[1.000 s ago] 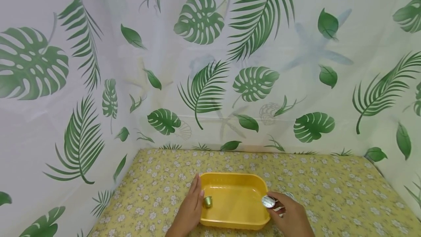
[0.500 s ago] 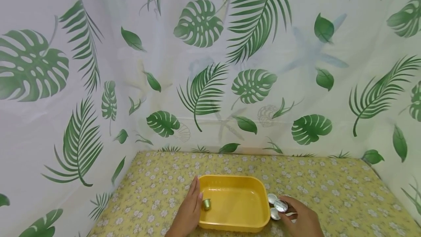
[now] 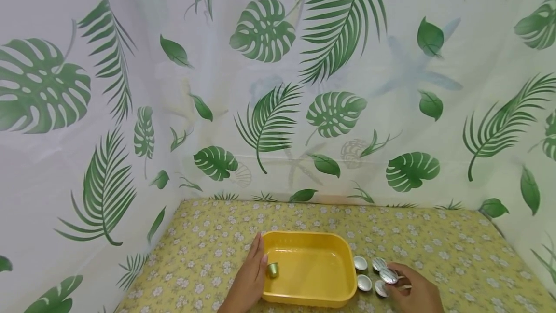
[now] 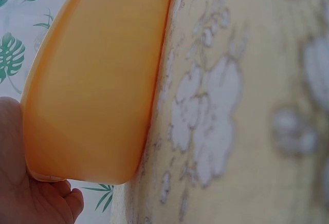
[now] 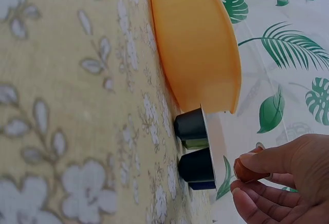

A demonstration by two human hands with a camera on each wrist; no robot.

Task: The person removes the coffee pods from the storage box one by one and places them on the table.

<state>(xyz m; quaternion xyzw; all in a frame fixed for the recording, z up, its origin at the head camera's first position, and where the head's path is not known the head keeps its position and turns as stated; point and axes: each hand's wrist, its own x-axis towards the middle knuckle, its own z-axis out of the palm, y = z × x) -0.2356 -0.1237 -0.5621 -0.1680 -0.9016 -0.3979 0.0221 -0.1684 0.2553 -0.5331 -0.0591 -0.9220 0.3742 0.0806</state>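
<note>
My left hand (image 3: 246, 279) holds the left side of a yellow plastic tray (image 3: 312, 302), its fingers along the outer wall and its thumb at the rim. Inside the tray, close to that side, a green coffee capsule (image 3: 272, 270) lies tipped over. Right of the tray, my right hand (image 3: 414, 290) pinches an orange-brown coffee capsule (image 5: 249, 171) between thumb and fingers. Its silver lid faces up in the head view, above several capsules (image 3: 364, 282) standing lid-up on the cloth. Seen from the right wrist, these have dark (image 5: 196, 166), green and blue bodies.
A yellow flowered cloth (image 3: 217, 226) covers the table. White curtains with green leaf prints (image 3: 260, 173) rise behind it and along both sides. The standing capsules are grouped close to the tray's right wall.
My right hand has moved right, away from the tray's rim, with the capsule still pinched. The standing capsules it had covered now show. My left hand and the green capsule stay in place.
</note>
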